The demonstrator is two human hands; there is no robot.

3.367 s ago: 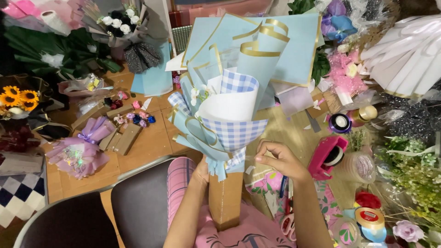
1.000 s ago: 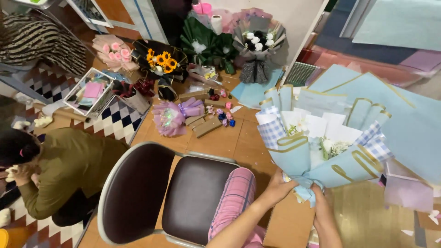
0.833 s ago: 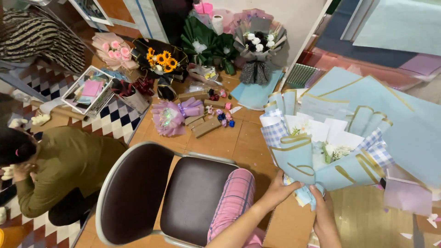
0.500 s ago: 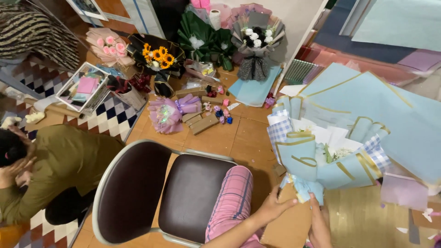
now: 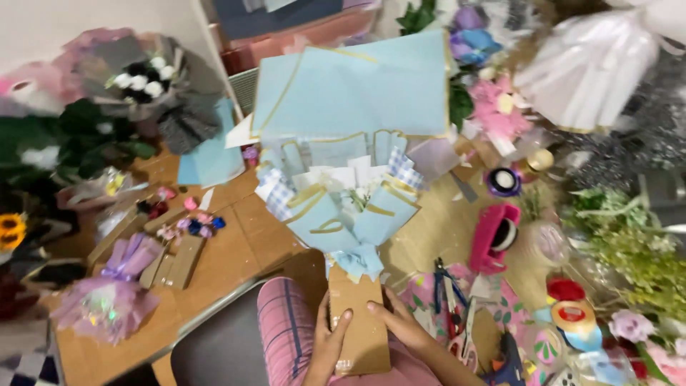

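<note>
A bouquet [image 5: 341, 207] wrapped in light blue paper with gold edges and blue checked paper stands upright in front of me. A blue ribbon bow [image 5: 357, 259] ties its neck. Its lower end sits in a brown cardboard sleeve [image 5: 359, 322]. My left hand [image 5: 327, 344] grips the sleeve's left side and my right hand [image 5: 397, 323] grips its right side, both low in the view. My pink checked trouser leg [image 5: 284, 327] lies just to the left.
Large light blue sheets [image 5: 357, 89] lie behind the bouquet. A pink tape dispenser [image 5: 493, 237], tape rolls [image 5: 572, 314] and scissors [image 5: 446, 286] are at the right. A small purple bouquet [image 5: 107, 300] and other bouquets [image 5: 150, 86] stand at the left. A dark chair seat [image 5: 214, 350] is below.
The view has swung from the floor and chair side back onto the table. The bouquet has come from a tilted pose at the right to upright in the middle, both hands still on its base.
</note>
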